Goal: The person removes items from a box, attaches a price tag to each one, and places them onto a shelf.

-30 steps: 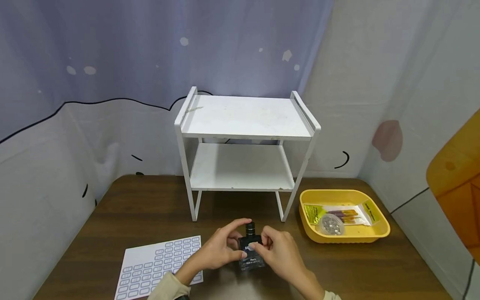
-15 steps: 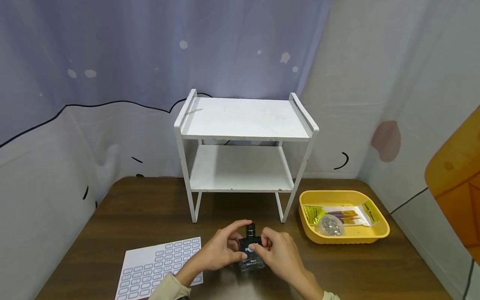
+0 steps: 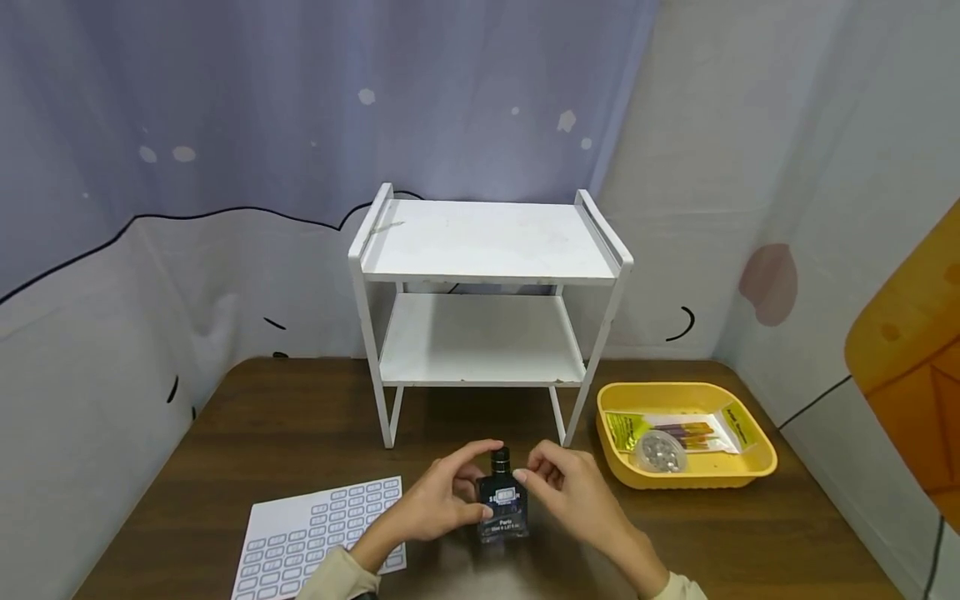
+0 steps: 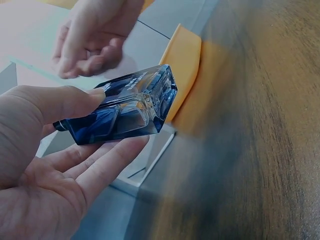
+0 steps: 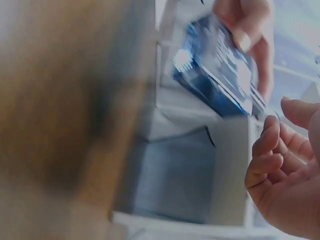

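Note:
A dark glass bottle (image 3: 504, 518) with a black cap stands upright in my left hand (image 3: 437, 498), whose thumb lies on its front while a finger reaches the cap. A small pale label shows on the bottle's upper front. In the left wrist view the left hand (image 4: 60, 145) pinches the bottle (image 4: 125, 107) between thumb and fingers. My right hand (image 3: 573, 496) is just right of the bottle, not touching it, its fingers curled. The right wrist view shows the right hand (image 5: 290, 175) apart from the bottle (image 5: 217, 70), its fingers bent around nothing.
A white sheet of labels (image 3: 315, 533) lies at the left, partly under my left forearm. Behind the hands stands a white two-tier shelf (image 3: 487, 242). To the right, a yellow tray (image 3: 637, 479) holds a packet (image 3: 731, 429) and a round clear container (image 3: 660, 452).
My right hand has let go of the bottle's front and moved slightly right, uncovering the pale label. The left hand still holds the bottle in about the same place.

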Tool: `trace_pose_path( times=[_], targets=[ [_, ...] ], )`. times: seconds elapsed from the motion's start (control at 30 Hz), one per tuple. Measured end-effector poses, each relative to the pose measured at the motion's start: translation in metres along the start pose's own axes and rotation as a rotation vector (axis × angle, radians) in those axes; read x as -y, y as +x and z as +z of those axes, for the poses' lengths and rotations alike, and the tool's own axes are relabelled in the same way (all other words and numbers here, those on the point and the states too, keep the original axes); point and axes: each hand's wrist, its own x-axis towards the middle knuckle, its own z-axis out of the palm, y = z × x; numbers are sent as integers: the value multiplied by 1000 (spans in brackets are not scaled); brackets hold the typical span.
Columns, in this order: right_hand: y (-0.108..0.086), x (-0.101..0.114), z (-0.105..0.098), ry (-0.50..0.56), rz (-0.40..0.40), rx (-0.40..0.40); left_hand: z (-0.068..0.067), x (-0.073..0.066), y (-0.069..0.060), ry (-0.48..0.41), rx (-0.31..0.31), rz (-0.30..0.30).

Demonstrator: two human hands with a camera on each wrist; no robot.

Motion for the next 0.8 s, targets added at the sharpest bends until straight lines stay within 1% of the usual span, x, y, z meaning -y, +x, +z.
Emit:
trace_pose_path(
  times=[0.1, 0.2, 0.4, 0.53, 0.6, 0.67, 0.8],
  targets=[
    [9, 2, -16, -17, -37, -63, 0, 0, -1, 2, -1, -17],
    [20, 4, -35, -67, -68, -142, 0, -1, -2, 1, -3, -24],
    [44, 6, -73, -214, -153, -330, -1, -3, -3, -16, -9, 1],
    [58, 3, -92, -267, -187, -416, -3, -4, -2, -27, -6, 21],
    [65, 0, -99, -284, -202, -442, -4, -4, -1, -30, -2, 20],
    [71, -3, -106, -298, -209, -449, -5, -3, -1, -32, 1, 23],
    [85, -6, -116, -308, -224, -413, -7, -4, 0, -34, 7, 33]
  ],
)
